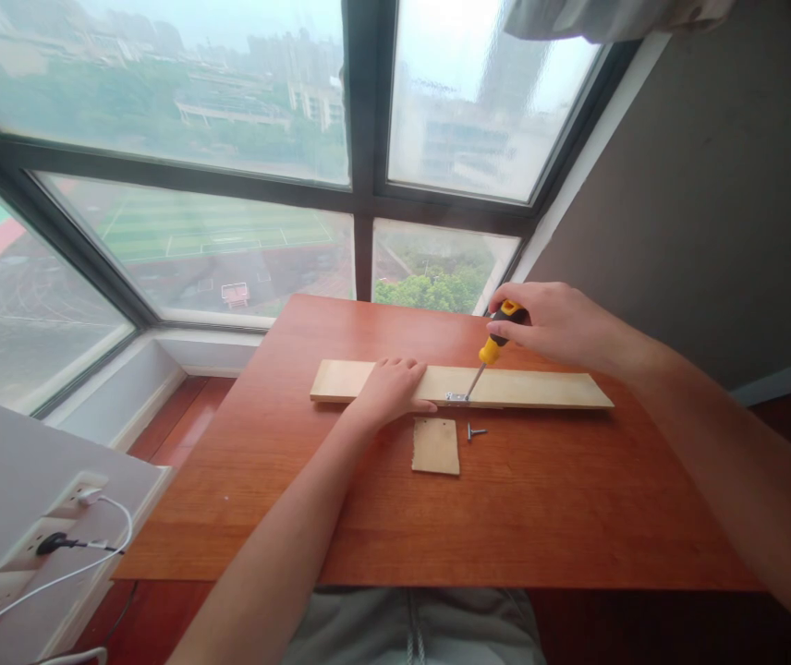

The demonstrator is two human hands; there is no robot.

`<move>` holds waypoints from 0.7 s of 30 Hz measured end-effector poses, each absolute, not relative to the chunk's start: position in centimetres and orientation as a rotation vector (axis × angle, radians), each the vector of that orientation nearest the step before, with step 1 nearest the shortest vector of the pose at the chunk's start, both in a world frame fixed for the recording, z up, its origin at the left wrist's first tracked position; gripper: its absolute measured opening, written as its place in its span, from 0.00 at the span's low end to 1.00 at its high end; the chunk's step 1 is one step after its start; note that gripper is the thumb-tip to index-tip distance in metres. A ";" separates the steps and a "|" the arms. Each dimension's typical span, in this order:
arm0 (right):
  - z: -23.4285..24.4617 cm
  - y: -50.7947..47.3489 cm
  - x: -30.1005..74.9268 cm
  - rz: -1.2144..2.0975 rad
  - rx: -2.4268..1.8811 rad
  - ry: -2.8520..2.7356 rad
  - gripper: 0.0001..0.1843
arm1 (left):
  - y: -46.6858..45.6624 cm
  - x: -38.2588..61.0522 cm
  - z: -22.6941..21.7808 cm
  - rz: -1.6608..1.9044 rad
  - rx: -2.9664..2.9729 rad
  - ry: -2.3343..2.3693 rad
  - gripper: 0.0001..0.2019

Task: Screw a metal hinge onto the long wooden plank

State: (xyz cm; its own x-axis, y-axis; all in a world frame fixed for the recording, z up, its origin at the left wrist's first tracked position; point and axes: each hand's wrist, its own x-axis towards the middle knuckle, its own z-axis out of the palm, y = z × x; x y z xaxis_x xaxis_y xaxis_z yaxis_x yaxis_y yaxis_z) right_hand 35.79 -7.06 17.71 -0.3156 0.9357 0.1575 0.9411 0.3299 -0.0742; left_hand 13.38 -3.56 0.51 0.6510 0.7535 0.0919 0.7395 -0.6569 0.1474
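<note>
Screwdriver [494,343] gripped by right hand [554,323], tilted onto plank [541,388].

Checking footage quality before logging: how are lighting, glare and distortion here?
Head view: soft daylight through hazy windows, no harsh glare; wide-angle lens bends dark window frames; left hand on the long pale wooden board and right hand gripping the yellow-and-black screwdriver look sharp.

light: soft daylight from window [229,139] | shadows: faint | edges: wide-angle bending | focus: sharp
</note>
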 end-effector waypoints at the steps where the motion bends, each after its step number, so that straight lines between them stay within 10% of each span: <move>1: 17.7 -7.1 35.7 -0.042 -1.729 -2.416 0.12 | -3.6 13.4 0.5 0.227 2.765 1.251 0.30; 21: 18.5 -7.9 34.2 0.003 -1.638 -2.320 0.09 | -3.6 13.3 -0.2 0.279 2.760 1.247 0.32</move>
